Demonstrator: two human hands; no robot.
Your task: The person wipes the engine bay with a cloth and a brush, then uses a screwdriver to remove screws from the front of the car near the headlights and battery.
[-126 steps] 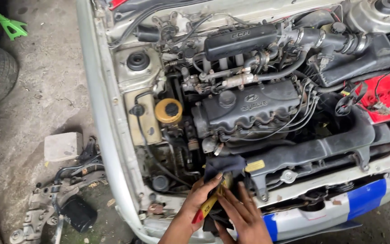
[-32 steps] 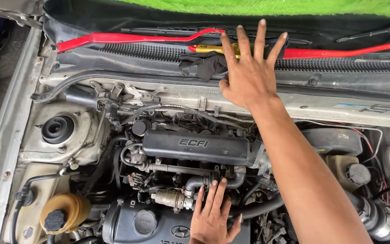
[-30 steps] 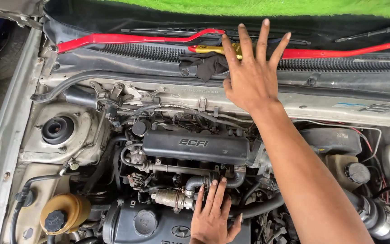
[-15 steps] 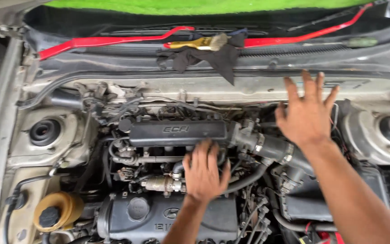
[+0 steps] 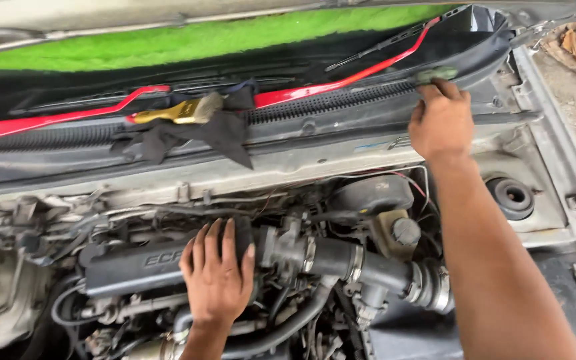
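Two hands in the head view, both down in an open engine bay. Left hand (image 5: 218, 280) flat, fingers spread, palm pressed on the right end of the dark intake manifold (image 5: 135, 267), not clamped on anything, just resting there. Right hand (image 5: 440, 120) stretched way up to the cowl at the base of the windscreen, fingertips pinched onto a small greenish object (image 5: 437, 73) sitting on the black grille strip (image 5: 328, 101). Too small and blurry to say what that object is, or whether actually gripped or only touched. Hands well apart, one low and centre, the other high and right.

Up on the cowl, left of centre: paintbrush (image 5: 180, 111) with a yellowish handle and pale bristles, lying on a crumpled black rag (image 5: 225, 133) draped over the edge. Red wiper arm (image 5: 355, 77) running diagonally behind, another red arm (image 5: 55, 117) off to the left. Green reflection across the windscreen (image 5: 201, 40) above.

Lower right of the left hand: fat black intake hose (image 5: 368, 267) with metal clamps, heading toward the right forearm. Just behind, a fluid reservoir with a grey cap (image 5: 405, 231). Round strut tower mount (image 5: 511, 197) on the right, on the pale body panel. Tangle of hoses and wiring everywhere else, pretty grimy.
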